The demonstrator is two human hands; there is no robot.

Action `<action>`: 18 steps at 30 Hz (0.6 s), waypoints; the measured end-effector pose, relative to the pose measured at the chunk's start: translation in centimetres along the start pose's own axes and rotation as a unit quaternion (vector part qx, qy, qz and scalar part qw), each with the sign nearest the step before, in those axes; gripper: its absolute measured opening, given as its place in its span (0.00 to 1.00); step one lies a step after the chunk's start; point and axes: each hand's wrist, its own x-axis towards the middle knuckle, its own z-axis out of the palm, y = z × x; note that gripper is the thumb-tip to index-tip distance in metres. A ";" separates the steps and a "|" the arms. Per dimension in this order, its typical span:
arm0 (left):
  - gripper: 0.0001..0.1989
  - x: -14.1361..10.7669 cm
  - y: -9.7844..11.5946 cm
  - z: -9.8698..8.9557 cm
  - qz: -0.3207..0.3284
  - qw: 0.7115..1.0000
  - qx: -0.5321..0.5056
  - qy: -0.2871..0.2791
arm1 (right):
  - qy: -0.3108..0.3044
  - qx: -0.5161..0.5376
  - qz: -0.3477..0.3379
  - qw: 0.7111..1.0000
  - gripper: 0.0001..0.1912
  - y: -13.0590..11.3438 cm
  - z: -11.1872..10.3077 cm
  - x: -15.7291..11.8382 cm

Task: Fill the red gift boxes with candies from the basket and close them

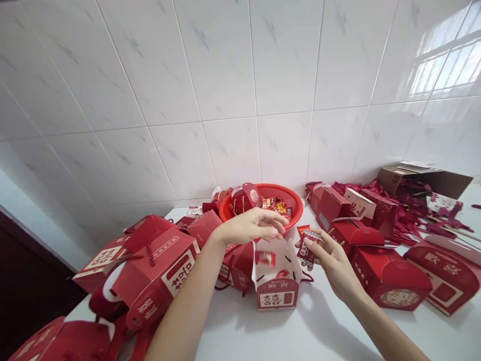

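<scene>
An open red gift box (277,300) with a white inside stands on the white table. A small red candy packet (266,258) shows blurred in the air over its left part, below my left hand (259,224). That hand is above the box with its fingers apart and nothing between them. To the right of the box, my right hand (326,249) holds several red and white candy packets (307,246) between thumb and fingers. Something red lies inside the box. Behind the box is a red plastic basket (296,200) with wrapped candies (278,206) in it.
Closed and part-folded red boxes (158,271) are piled at the left. More red boxes (391,276) stand at the right. A cardboard carton (451,183) and dark red ribbons (408,220) lie at the back right. A tiled wall (225,100) rises behind the table.
</scene>
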 end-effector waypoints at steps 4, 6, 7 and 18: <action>0.16 -2.2 0.4 0.7 0.001 0.989 0.138 0.044 | 0.035 -0.018 -0.080 0.996 0.23 -1.1 0.6 -0.4; 0.16 -3.0 0.3 1.0 -0.010 0.982 0.172 0.078 | 0.050 -0.025 -0.122 0.991 0.21 -1.7 1.2 -0.7; 0.16 -3.4 0.2 1.1 -0.016 0.979 0.181 0.093 | 0.045 -0.032 -0.137 0.989 0.20 -1.9 1.7 -0.8; 0.17 -6.2 -0.2 2.8 -0.060 0.956 0.202 0.203 | -0.041 -0.251 -0.271 0.928 0.08 -0.5 2.8 -2.4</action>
